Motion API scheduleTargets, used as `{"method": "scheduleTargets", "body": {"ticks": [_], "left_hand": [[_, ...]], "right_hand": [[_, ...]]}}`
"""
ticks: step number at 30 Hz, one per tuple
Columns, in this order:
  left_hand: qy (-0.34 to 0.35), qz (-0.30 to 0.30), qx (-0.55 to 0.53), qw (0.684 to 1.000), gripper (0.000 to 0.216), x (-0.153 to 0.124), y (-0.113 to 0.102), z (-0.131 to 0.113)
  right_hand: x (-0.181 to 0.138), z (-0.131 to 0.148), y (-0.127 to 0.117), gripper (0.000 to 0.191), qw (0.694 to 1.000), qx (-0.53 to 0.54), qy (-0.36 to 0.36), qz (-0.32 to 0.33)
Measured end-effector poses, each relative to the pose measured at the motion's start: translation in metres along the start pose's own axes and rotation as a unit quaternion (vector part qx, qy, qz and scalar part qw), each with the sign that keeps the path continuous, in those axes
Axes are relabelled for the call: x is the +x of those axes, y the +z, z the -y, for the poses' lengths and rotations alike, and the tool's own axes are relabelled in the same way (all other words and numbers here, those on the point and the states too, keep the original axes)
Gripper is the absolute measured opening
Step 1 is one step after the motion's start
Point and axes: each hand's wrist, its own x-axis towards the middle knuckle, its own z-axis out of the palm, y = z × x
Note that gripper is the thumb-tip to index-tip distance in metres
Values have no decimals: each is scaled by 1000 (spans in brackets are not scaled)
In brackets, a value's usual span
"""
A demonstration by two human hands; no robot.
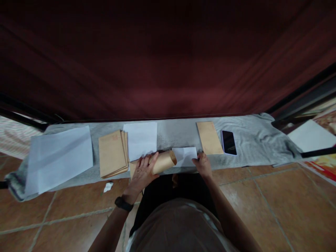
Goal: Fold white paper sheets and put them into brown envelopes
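A brown paper envelope lies at the table's near edge, bowed so that its mouth gapes toward the right. My left hand grips it, fingers across its left part and thumb along its top. Just right of the mouth is a folded white sheet of paper, its left end close against the envelope; whether it reaches inside, I cannot tell. At the sheet's right edge, my right hand is closed in a pinch on the paper. A single brown envelope lies beyond my right hand.
Grey cloth covers the narrow table. Left of my hands are stacked brown envelopes, white sheets and larger white paper. A phone lies at right. A crumpled white scrap is on the tiled floor.
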Motion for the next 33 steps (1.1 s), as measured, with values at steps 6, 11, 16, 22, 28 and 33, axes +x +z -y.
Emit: {"method": "scheduleTargets", "body": {"ticks": [6,11,16,22,28,33], "left_hand": [[2,-8,-7,1000,107,-1,2,1],[-2,-15,-10,1000,105,-2,5,1],[-7,-14,-7,1000,110,-2,7,-1],[-13,-5,-4,1000,117,-3,6,-2],[-6,-3,-5,1000,117,-4,6,-1],[-4,-1,-8,1000,116,-4,6,-2]], "right_hand": [[3,-9,-7,23,984,178,-21,10],[6,-10,-26,30,956,290,-9,-39],[-6,3,-22,37,917,397,-28,-20],[-17,2,-17,42,962,270,-45,3],[-10,2,-44,36,976,184,-84,85],[-5,5,-61,33,984,102,-98,105]]}}
